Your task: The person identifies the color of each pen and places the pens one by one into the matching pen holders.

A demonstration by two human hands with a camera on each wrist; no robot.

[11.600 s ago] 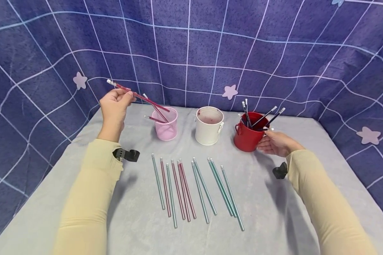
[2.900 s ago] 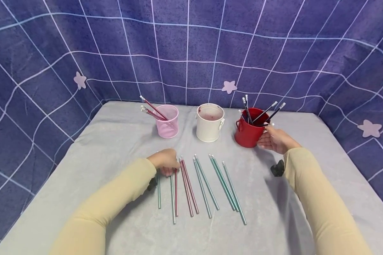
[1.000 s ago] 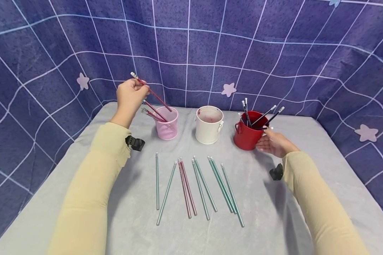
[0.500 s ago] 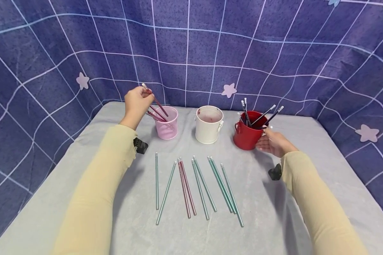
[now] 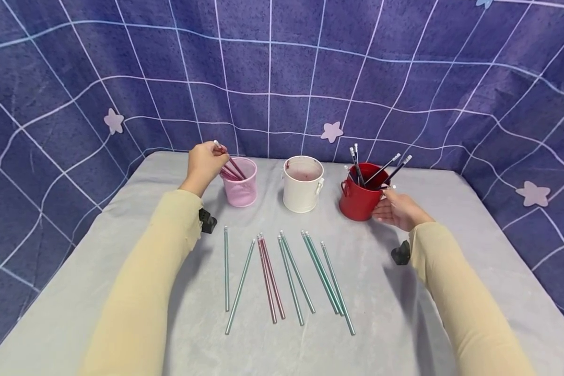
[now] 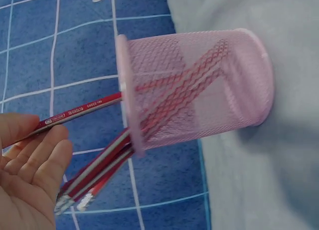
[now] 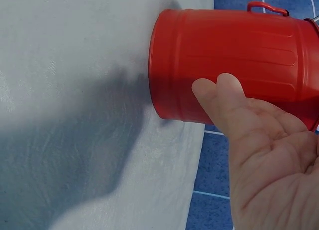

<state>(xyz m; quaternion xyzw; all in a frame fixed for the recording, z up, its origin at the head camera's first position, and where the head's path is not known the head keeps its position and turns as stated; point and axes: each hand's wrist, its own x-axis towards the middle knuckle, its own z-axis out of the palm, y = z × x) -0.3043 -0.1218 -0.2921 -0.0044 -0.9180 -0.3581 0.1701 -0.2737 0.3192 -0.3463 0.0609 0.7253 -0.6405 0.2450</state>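
In the head view my left hand [image 5: 203, 166] pinches a red pencil [image 6: 82, 113] between thumb and fingers. Its lower end is inside the pink mesh cup [image 6: 194, 90], with its white eraser end up. Several other red pencils [image 6: 97, 167] lean in that cup. My right hand [image 5: 401, 210] is at the near right side of the red bucket [image 5: 359, 202]; its fingers look fairly straight against the wall in the right wrist view, and the thumb is out of that frame. Dark pencils [image 5: 380, 170] with white erasers stand in the bucket, one end close to the thumb.
Between the two containers stands a white bucket [image 5: 301, 192] with reddish marks inside. On the grey cloth [image 5: 178, 334] lie two red pencils [image 5: 269, 277] and several green ones [image 5: 327, 274], roughly in a row. A purple curtain [image 5: 263, 68] hangs behind.
Since the oldest frame, several red pencils have left the cloth, and more stand in the pink cup. Over the last second my left hand lowers a red pencil into it. The right hand stays put.
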